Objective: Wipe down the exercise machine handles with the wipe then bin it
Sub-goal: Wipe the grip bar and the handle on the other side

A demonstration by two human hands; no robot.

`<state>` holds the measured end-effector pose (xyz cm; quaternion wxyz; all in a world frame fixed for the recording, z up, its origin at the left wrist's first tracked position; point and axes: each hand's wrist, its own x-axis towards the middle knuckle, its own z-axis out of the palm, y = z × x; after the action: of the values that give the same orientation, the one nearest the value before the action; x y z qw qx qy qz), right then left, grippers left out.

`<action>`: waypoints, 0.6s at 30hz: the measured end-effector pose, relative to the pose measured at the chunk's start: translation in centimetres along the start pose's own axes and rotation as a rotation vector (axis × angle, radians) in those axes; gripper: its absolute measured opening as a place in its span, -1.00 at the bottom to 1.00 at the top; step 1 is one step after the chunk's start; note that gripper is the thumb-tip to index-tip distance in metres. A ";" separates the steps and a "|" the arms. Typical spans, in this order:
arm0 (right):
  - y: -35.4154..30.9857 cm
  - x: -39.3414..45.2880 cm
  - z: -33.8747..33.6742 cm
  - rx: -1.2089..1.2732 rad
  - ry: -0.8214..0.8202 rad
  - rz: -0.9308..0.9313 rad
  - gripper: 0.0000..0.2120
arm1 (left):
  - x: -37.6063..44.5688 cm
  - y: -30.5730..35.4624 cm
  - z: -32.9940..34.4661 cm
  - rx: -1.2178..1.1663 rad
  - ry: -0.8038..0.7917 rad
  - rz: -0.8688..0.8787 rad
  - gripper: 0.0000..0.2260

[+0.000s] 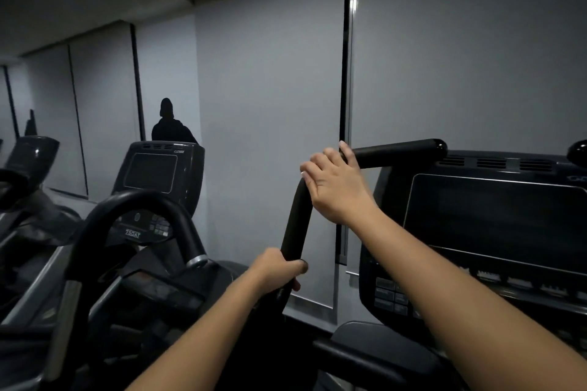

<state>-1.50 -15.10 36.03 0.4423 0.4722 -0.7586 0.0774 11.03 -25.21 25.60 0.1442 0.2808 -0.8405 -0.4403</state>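
A black padded handle (297, 219) of the exercise machine rises from the lower middle, bends and runs right to a rounded end (440, 145). My left hand (279, 270) grips the lower shaft of this handle. My right hand (333, 181) is curled over the bend at the top, with a small white sliver, perhaps the wipe (302, 172), showing at its fingertips. A second handle end (578, 151) peeks in at the far right.
The machine's dark console screen (492, 216) and buttons fill the right. Another machine with a curved black handle (139, 209) and console stands left. A person's dark silhouette (168, 124) stands beyond it. Grey blinds cover the wall ahead.
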 end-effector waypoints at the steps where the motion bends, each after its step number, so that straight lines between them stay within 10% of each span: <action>1: -1.0 -0.3 0.4 0.000 -0.002 -0.034 -0.57 | -0.5 -0.6 0.0 0.044 -0.010 0.005 -0.86; 9: -6.4 -6.2 4.7 0.239 0.101 -0.050 -0.54 | -2.0 -2.0 0.1 0.183 -0.099 0.057 -0.74; 14: -7.2 -8.3 5.7 0.874 0.033 0.348 -0.45 | -1.8 -2.5 0.0 0.224 -0.162 -0.031 -0.31; 18: -7.2 -5.7 3.5 1.356 -0.106 0.702 -0.48 | -1.8 -1.6 -0.2 0.307 -0.156 -0.101 -0.43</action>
<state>3.02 -17.20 27.56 -0.0320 0.3745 -0.6708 0.6393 13.13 -24.93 24.41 0.0117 0.3064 -0.8912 -0.3342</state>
